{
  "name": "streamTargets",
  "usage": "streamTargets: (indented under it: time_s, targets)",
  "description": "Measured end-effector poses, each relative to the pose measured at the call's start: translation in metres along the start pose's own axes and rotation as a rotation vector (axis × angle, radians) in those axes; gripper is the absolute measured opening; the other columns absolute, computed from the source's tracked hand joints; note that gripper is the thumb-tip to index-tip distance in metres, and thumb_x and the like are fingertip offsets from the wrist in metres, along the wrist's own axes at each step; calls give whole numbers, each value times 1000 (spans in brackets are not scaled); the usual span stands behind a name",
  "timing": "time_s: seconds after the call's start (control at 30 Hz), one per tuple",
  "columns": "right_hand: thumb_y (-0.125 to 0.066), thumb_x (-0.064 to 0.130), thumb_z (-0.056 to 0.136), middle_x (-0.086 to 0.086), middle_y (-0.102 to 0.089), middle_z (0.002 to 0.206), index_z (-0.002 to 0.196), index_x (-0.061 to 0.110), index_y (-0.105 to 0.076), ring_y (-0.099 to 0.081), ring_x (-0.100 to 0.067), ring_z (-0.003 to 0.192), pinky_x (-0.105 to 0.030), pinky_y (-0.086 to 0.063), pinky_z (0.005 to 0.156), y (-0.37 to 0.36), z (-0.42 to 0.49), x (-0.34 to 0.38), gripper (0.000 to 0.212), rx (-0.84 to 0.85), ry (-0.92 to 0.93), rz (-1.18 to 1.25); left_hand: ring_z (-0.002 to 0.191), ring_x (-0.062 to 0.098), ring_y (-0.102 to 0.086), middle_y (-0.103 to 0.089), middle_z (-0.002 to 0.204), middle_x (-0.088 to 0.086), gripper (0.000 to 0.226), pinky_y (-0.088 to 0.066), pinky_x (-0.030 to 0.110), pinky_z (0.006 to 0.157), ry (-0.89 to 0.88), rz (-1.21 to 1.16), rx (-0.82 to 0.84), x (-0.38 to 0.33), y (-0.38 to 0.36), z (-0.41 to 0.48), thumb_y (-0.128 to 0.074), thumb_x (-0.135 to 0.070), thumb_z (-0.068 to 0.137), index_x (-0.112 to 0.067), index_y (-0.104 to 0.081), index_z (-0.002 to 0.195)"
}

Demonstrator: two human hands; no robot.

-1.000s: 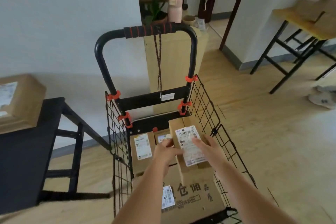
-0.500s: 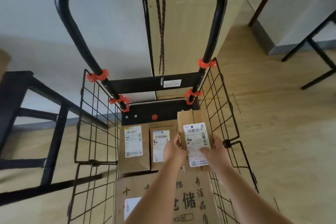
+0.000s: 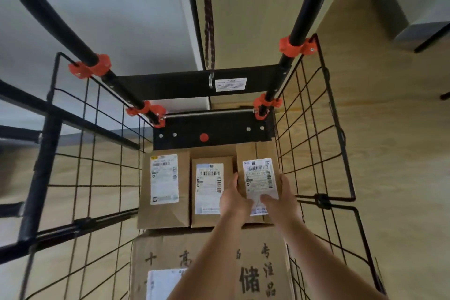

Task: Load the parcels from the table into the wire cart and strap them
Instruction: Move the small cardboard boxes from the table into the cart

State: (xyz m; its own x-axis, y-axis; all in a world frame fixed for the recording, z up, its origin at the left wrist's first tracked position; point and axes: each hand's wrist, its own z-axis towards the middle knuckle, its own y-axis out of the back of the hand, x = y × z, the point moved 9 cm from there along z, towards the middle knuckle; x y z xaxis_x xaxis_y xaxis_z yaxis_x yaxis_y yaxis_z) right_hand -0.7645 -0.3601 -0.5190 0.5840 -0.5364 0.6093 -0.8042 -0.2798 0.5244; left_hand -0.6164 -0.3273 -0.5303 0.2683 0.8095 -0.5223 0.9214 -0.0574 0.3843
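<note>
The black wire cart (image 3: 314,143) fills the view from above. Three small brown parcels stand side by side at its far end: a left parcel (image 3: 164,187), a middle parcel (image 3: 208,190) and a right parcel (image 3: 258,173) with a white label. My left hand (image 3: 235,198) grips the right parcel's left edge and my right hand (image 3: 282,198) grips its right edge, low in the cart beside the right wire wall. A large printed carton (image 3: 211,263) lies in the near part of the cart under my forearms. A dark braided strap (image 3: 209,14) hangs from the handle.
Black handle tubes with orange clamps (image 3: 293,46) rise at the far end. A black table frame (image 3: 41,161) stands just left of the cart. A wooden cabinet (image 3: 255,7) and a white wall lie behind; wooden floor spreads to the right.
The view has closed in and tilted down into the cart. Both hands have lowered the right parcel deeper, level with the two other small parcels.
</note>
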Motion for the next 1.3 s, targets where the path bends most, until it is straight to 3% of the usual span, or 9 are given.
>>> streamTargets:
  time_s: [0.2,0.37,0.57,0.77,0.9,1.0,1.07,1.2,1.3]
  targets:
    - [-55,-2,90,7,-58,95,111,21,-45,-56,0,75,-12,-44,46,1,15,-17,33,26,-49,-83,114,19,-60,-56,135,-3,79,-56,32,87,16,88,-11,4,-8,6,-65,-4,88,-32,-27,152]
    - [-60,2,87,-2,-58,110,120,17,-46,-59,-13,89,-16,-44,56,-2,14,-16,39,36,-75,-97,119,22,-57,-52,141,-1,83,-55,37,91,36,126,-2,4,-9,6,-65,-2,85,-28,-26,153]
    - [-69,7,84,-4,-53,125,133,22,-42,-55,-16,103,-14,-40,58,1,1,-6,59,84,-47,-114,96,11,-58,-59,130,-4,72,-38,14,54,44,79,-1,-5,-5,-8,-65,-7,86,-27,-33,148]
    - [-65,13,88,-6,-51,135,145,23,-37,-57,-24,112,-39,-59,80,12,-23,24,64,115,-17,-165,90,8,-50,-53,139,-1,70,-37,16,53,33,99,-26,-16,15,-35,-62,-6,88,-25,-33,148]
    - [-63,20,92,-7,-43,149,153,22,-28,-51,-26,127,-39,-53,94,16,-46,41,70,140,-27,-187,89,10,-52,-57,129,4,58,-33,15,51,-16,168,-38,-26,34,-56,-60,-7,88,-19,-42,141]
    - [-62,23,93,-5,-42,151,152,24,-29,-52,-23,123,-26,-49,82,15,-64,57,68,159,-7,-194,95,11,-52,-55,127,4,53,-42,17,59,-14,188,-56,-29,54,-78,-60,-12,90,-19,-42,140]
    - [-62,27,93,-5,-45,149,151,26,-30,-57,-14,98,-18,-44,64,14,-76,69,66,169,20,-213,96,14,-58,-56,119,2,49,-54,26,74,-2,176,-69,-26,68,-95,-57,-12,91,-21,-42,137]
    - [-62,30,94,-7,-51,143,149,23,-35,-56,-19,109,-25,-47,77,7,-103,93,62,194,70,-256,100,18,-59,-53,130,5,52,-55,27,78,-5,169,-103,-15,99,-126,-56,-17,92,-22,-40,142]
    - [-61,32,93,-2,-58,135,146,23,-40,-54,-9,89,-17,-39,58,-3,-125,115,57,229,124,-329,107,21,-60,-55,133,5,53,-55,28,83,-20,197,-138,-9,126,-149,-56,-18,92,-21,-41,143]
